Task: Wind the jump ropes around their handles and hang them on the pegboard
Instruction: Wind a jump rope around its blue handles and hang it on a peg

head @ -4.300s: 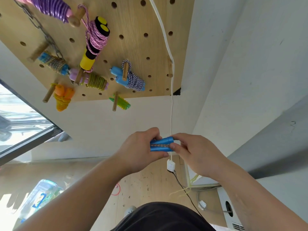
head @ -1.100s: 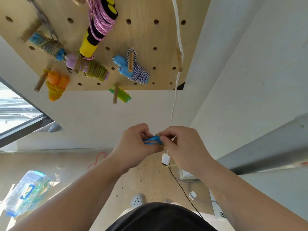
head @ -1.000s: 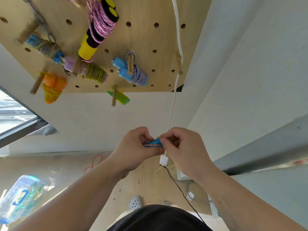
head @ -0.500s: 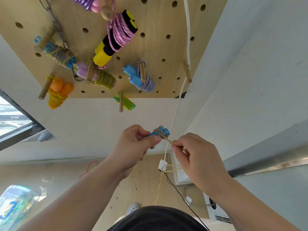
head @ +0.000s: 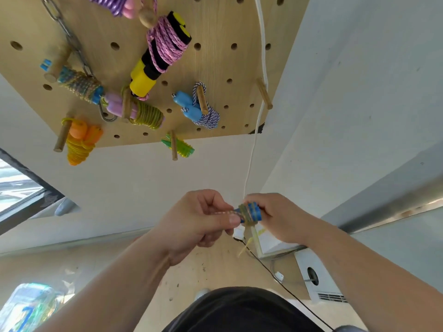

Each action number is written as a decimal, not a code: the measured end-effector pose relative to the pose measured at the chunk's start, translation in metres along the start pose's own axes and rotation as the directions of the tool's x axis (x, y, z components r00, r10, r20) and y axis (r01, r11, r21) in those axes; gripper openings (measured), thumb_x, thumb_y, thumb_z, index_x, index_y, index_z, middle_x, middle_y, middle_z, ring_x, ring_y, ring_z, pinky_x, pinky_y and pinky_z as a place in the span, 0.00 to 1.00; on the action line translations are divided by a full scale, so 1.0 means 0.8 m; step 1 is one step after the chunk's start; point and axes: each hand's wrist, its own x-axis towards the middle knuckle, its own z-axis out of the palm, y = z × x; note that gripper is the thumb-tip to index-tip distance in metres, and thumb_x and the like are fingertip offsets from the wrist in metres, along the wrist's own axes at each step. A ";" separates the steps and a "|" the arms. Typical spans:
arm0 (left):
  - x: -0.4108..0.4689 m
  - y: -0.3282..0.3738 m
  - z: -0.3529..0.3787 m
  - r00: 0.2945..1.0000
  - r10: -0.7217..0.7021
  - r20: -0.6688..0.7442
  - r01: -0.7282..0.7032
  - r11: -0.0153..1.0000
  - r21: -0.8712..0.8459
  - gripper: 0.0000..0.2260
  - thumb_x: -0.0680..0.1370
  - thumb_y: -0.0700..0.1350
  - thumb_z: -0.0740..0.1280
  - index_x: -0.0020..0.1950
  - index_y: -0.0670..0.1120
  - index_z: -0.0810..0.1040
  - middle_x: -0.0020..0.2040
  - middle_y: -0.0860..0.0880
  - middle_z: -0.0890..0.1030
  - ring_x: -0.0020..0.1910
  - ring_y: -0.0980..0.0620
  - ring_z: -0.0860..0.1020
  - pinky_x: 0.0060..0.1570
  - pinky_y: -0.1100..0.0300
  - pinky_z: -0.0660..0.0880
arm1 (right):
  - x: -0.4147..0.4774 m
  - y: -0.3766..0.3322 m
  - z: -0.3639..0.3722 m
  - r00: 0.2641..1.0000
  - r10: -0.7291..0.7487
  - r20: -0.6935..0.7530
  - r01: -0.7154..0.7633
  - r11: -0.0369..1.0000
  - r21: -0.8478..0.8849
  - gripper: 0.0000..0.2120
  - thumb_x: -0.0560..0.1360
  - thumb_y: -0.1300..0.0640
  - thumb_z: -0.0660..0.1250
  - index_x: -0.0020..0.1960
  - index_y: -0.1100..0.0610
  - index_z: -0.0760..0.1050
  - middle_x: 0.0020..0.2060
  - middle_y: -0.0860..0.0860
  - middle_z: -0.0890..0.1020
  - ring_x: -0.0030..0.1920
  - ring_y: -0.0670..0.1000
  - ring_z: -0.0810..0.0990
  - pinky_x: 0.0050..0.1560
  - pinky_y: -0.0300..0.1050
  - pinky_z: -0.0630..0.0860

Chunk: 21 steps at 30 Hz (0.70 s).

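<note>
The person is holding a pair of blue handles [head: 249,213] in front of the body, below the pegboard [head: 215,25] and well apart from it. The left hand [head: 199,224] is pinching the handles' left portion, its thumb pressing on top and the remaining fingers curling underneath. The right hand [head: 280,219] is gripping the handles' right end with curled fingers; whether it is also pinching the rope cannot be told. A yellowish rope [head: 247,212] is sitting in several turns around the handles' right end, and a loose strand [head: 253,233] of it is hanging down just below the hands. On the pegboard, wound ropes are hanging from wooden pegs: a yellow-and-black set [head: 158,56] wrapped in pink cord, a light blue set [head: 199,109] in blue-and-white cord, a lilac set [head: 136,111] in green-yellow cord, an orange set [head: 79,142] in yellow cord, a green set [head: 179,147] at the lower edge, and a blue set [head: 76,82] in tan cord at the left. One peg [head: 264,93] near the board's right edge is carrying no wound rope, though a white cable [head: 261,44] is running down just beside it. A metal chain [head: 69,37] is hanging at the upper left.
</note>
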 end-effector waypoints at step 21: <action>0.037 -0.009 -0.014 0.951 -0.146 -0.272 0.119 0.986 -0.113 0.09 0.77 0.41 0.73 0.46 0.41 0.74 0.39 0.40 0.80 0.26 0.55 0.62 0.25 0.64 0.58 | -0.011 -0.046 0.012 0.892 -0.088 -0.443 0.070 0.996 -0.057 0.06 0.78 0.55 0.70 0.43 0.50 0.76 0.31 0.41 0.76 0.32 0.48 0.74 0.32 0.36 0.69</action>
